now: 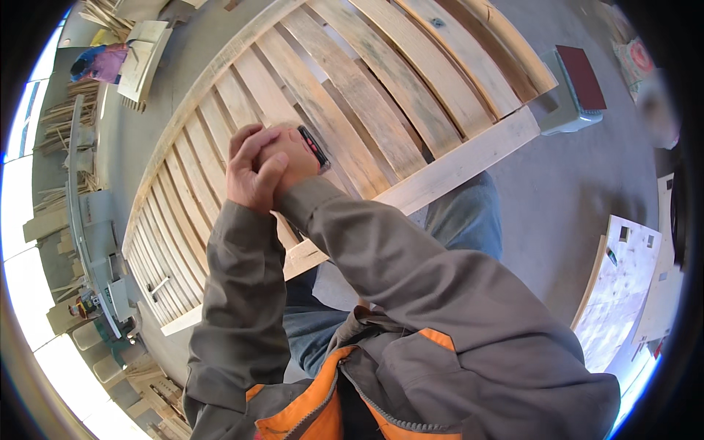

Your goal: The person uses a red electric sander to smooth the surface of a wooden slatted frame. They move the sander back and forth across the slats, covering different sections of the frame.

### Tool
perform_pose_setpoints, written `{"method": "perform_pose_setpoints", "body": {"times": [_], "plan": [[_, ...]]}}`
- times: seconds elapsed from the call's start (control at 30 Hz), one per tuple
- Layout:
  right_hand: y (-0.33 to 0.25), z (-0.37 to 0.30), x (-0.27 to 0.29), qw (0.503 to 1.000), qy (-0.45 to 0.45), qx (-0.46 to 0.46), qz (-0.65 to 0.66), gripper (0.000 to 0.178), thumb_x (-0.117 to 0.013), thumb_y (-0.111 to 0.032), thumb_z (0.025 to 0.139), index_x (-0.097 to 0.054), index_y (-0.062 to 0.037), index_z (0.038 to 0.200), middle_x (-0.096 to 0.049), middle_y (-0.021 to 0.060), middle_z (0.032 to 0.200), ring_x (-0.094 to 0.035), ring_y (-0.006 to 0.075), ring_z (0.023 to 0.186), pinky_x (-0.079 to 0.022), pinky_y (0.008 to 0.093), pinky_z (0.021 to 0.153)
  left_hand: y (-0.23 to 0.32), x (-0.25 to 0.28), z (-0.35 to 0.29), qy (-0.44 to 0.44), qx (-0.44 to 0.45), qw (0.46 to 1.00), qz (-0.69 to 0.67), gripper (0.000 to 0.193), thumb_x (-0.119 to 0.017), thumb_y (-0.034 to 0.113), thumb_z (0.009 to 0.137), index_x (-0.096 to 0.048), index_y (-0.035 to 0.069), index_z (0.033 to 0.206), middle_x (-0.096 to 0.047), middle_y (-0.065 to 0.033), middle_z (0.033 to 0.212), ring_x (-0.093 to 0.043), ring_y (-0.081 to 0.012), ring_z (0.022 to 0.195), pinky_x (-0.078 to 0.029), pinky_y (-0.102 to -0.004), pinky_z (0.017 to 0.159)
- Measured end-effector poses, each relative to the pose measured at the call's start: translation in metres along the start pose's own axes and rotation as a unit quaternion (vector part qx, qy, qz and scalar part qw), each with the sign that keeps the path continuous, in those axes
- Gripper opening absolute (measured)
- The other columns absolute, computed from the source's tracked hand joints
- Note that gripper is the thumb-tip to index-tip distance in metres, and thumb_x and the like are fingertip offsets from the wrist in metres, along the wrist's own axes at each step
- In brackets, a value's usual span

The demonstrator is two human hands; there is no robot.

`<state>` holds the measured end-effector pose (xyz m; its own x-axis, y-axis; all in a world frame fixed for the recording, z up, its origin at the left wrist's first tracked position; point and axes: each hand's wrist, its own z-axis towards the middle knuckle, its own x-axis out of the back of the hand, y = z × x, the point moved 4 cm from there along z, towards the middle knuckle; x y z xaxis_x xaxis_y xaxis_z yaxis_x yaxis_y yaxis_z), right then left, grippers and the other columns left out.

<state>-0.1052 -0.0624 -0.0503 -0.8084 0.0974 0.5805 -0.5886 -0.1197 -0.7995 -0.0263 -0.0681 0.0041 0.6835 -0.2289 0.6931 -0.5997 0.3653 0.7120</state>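
head view: the slatted wooden frame (pixel 352 95) lies beneath the joined hands, perhaps flat for easy reach. the left hand (pixel 251 172) wraps its fingers round the right hand (pixel 295 152), seemingly steadying it; whether the right fingers, mostly hidden, grip the black-and-red object (pixel 314 149) i cannot tell. the frame partly covers a jeans leg (pixel 473 216).

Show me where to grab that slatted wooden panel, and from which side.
Probably by the near rail of the slatted wooden panel, coming from the person's side: this long outer edge faces the person and runs along the slat ends, while gaps between the slats look narrow for a hand.
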Motion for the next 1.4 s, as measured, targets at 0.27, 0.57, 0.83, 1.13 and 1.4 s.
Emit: {"method": "perform_pose_setpoints", "body": {"times": [0.27,0.57,0.83,1.13,1.4], "plan": [[0.004,-0.007,0.004,0.993,-0.025,-0.080,0.078,0.039,-0.068,-0.031,0.090,-0.069,-0.0093,0.122,-0.061,0.0187,0.132,-0.056,0.0380,0.121,-0.052,0.0462,0.101,-0.006,-0.006,-0.009,0.001,0.016,0.999,-0.044,0.057,-0.074,0.037,0.083,-0.075,0.005,0.131,-0.052,-0.0196,0.151,-0.048,-0.0335,0.143,-0.036,-0.0457,0.122],[0.008,-0.089,0.025,0.987,-0.011,-0.086,0.133,0.038,-0.067,-0.029,0.091,-0.068,-0.0120,0.125,-0.059,0.0172,0.131,-0.054,0.0404,0.124,-0.053,0.0459,0.101,0.058,-0.035,-0.067,-0.011,0.038,0.998,-0.040,0.059,-0.075,0.041,0.083,-0.074,0.007,0.131,-0.052,-0.0218,0.147,-0.051,-0.0378,0.139,-0.041,-0.0493,0.119],[0.005,-0.013,0.022,0.997,-0.011,-0.053,0.060,0.029,-0.064,-0.027,0.092,-0.072,-0.0115,0.116,-0.064,0.0160,0.125,-0.057,0.0366,0.120,-0.050,0.0459,0.099,0.014,-0.013,0.000,-0.007,0.034,0.999,-0.028,0.056,-0.074,0.036,0.081,-0.075,0.005,0.128,-0.051,-0.0193,0.149,-0.049,-0.0339,0.142,-0.037,-0.0465,0.121],[0.007,0.047,0.005,0.990,-0.002,-0.068,0.120,0.032,-0.063,-0.027,0.092,-0.072,-0.0116,0.119,-0.064,0.0168,0.129,-0.056,0.0378,0.122,-0.054,0.0430,0.101,-0.011,0.011,0.049,0.003,0.030,1.000,-0.006,0.057,-0.072,0.038,0.083,-0.075,0.003,0.128,-0.056,-0.0174,0.148,-0.050,-0.0318,0.141,-0.035,-0.0452,0.122],[0.008,0.063,0.019,0.999,0.005,-0.030,0.016,0.036,-0.065,-0.031,0.090,-0.073,-0.0127,0.120,-0.063,0.0188,0.130,-0.058,0.0369,0.118,-0.052,0.0442,0.097,-0.007,0.009,0.068,-0.005,-0.007,1.000,0.007,0.052,-0.070,0.032,0.085,-0.075,0.004,0.128,-0.057,-0.0189,0.145,-0.050,-0.0330,0.141,-0.036,-0.0443,0.122]]}}
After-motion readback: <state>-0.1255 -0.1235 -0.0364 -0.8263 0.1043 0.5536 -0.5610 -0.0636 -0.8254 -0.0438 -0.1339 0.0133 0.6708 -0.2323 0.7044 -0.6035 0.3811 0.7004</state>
